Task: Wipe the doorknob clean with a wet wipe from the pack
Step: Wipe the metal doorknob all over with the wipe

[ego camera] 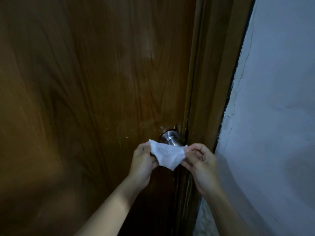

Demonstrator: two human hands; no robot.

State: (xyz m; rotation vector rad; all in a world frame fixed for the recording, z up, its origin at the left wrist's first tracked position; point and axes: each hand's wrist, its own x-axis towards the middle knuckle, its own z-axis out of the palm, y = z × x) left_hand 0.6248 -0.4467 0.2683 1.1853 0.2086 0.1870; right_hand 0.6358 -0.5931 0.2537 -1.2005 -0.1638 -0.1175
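A white wet wipe (167,155) is stretched between both hands in front of the silver doorknob (170,137). My left hand (142,160) pinches the wipe's left corner and my right hand (198,159) pinches its right corner. The wipe covers the knob's front end; only the knob's neck and round base plate show above it. Whether the wipe touches the knob I cannot tell. The pack is not in view.
The brown wooden door (93,91) fills the left and middle. Its frame (204,82) runs down right of the knob. A pale grey wall (276,99) with cracked edging stands at the right.
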